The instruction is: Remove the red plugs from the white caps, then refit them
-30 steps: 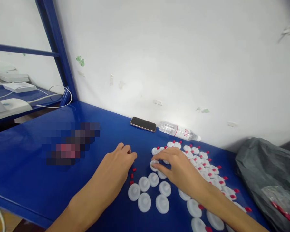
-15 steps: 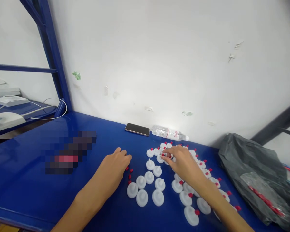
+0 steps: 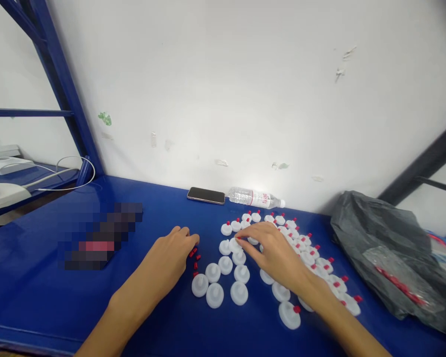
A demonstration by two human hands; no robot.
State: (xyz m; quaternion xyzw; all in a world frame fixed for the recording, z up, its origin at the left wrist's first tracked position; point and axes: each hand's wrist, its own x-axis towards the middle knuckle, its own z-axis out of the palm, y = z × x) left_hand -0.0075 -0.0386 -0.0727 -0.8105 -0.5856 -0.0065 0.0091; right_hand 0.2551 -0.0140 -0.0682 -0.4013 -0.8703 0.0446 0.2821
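My right hand (image 3: 265, 245) pinches a white round disc with a nozzle (image 3: 235, 244) that carries a small red cap, between thumb and fingertips. The disc is just over the uncapped discs, such as one (image 3: 225, 264) standing nozzle up. My left hand (image 3: 176, 248) rests palm down with its fingers curled, beside several loose red caps (image 3: 196, 266). Its fingertips are turned away, so what they hold, if anything, is hidden. Rows of discs with red caps (image 3: 289, 314) spread under and right of my right forearm, which covers some of them.
Against the wall lie a phone (image 3: 206, 195) and a clear water bottle (image 3: 254, 198) on the blue table (image 3: 152, 208). To the right sits a dark plastic bag (image 3: 375, 238) with a clear bag of red caps (image 3: 401, 282) on it. A blurred dark object (image 3: 104, 238) lies left.
My right hand has moved from the capped discs toward the uncapped group, with a disc at its fingertips. My left hand stays beside the loose caps. The view has shifted slightly.
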